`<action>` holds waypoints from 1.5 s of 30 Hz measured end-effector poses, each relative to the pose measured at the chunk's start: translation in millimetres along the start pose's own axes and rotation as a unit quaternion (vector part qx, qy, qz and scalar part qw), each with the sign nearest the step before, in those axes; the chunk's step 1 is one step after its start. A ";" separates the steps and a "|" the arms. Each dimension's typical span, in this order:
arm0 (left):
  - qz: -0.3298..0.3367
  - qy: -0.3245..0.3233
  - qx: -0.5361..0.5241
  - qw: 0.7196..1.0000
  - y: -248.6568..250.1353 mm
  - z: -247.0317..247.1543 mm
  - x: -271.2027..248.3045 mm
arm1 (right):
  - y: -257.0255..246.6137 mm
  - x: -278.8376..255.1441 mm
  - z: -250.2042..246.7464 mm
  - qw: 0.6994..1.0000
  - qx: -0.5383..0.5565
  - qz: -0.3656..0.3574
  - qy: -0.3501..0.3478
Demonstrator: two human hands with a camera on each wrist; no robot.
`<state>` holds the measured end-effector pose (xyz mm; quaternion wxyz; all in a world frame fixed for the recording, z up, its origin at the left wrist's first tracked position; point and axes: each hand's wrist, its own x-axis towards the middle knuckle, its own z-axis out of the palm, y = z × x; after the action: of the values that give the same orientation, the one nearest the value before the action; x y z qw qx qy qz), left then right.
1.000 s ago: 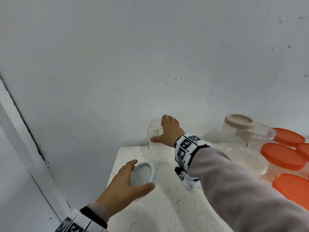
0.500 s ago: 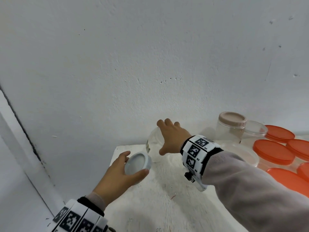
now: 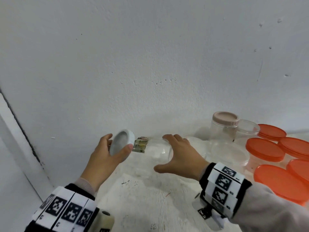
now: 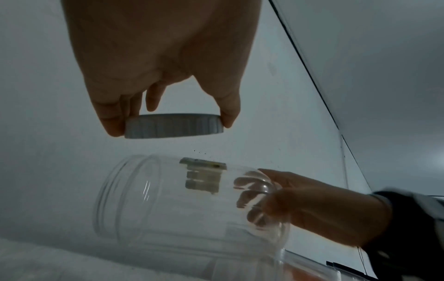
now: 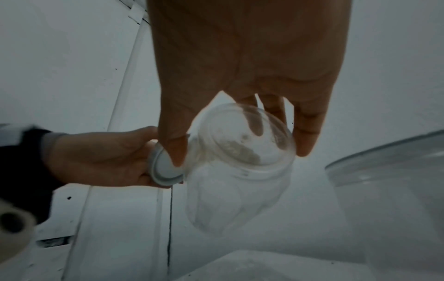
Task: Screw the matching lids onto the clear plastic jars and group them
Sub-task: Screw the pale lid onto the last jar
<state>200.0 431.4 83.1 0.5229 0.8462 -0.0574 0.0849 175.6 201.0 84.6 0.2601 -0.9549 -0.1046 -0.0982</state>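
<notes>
My right hand [image 3: 177,156] grips a clear plastic jar [image 3: 153,153] by its base and holds it tipped on its side above the white table [image 3: 142,206], mouth toward the left. A small label [image 3: 140,144] shows on the jar's wall. My left hand [image 3: 108,153] pinches a white ribbed lid [image 3: 121,144] by its rim, just left of the jar's mouth and apart from it. In the left wrist view the lid [image 4: 174,126] hangs above the jar [image 4: 187,201]. In the right wrist view my fingers wrap the jar's base [image 5: 242,136], with the lid [image 5: 163,169] beside it.
At the right stand a clear jar with a beige lid [image 3: 224,118], an open clear jar [image 3: 247,131] and several jars with orange lids [image 3: 265,149]. A wide clear tub [image 3: 229,153] sits in front of them. A white wall [image 3: 150,64] rises right behind the table.
My right hand lifted the jar off the table and tipped it onto its side. My left hand raised the lid up toward the jar's mouth.
</notes>
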 end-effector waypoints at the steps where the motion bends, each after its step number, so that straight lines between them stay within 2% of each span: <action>1: 0.001 0.005 -0.006 1.000 1.9 -0.7 1.0 | -0.2 -5.7 1.0 1.000 0.024 0.008 0.004; 3: 0.003 0.014 -0.015 1.000 6.1 -1.7 3.2 | 0.6 -14.8 2.3 0.996 0.076 0.038 0.001; 6: 0.012 0.019 -0.023 0.999 12.5 -2.7 4.9 | 4.8 -24.0 2.4 0.983 0.147 0.097 -0.048; 9: 0.016 0.015 -0.023 0.999 18.4 -1.8 4.1 | 10.6 -31.5 5.9 0.952 0.241 0.149 -0.118; 12: 0.019 0.008 -0.020 1.000 23.9 1.0 2.7 | 14.5 -37.7 7.4 0.930 0.301 0.159 -0.134; 16: 0.025 -0.012 -0.028 0.999 30.3 6.1 0.1 | 23.7 -41.7 7.9 0.944 0.259 0.145 -0.143; 21: 0.032 -0.039 -0.024 0.998 39.0 15.7 -6.1 | 36.1 -46.9 15.1 0.948 0.203 0.152 -0.190; 28: 0.043 -0.066 -0.013 0.997 50.1 28.2 -15.6 | 49.5 -52.3 18.8 0.958 0.153 0.138 -0.198; 36: 0.060 -0.124 0.037 0.990 65.2 44.3 -29.0 | 64.0 -58.5 13.7 0.945 0.211 0.133 -0.210; 40: 0.076 -0.160 0.065 0.982 75.2 55.3 -34.8 | 63.1 -61.5 6.7 0.934 0.289 0.099 -0.184; 45: 0.099 -0.187 0.091 0.973 85.6 69.5 -37.8 | 67.7 -66.0 5.4 0.940 0.288 0.087 -0.162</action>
<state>152.9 331.3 119.8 0.4129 0.8811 -0.2300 -0.0187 130.0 137.0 31.8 0.5113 -0.8473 -0.0861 0.1155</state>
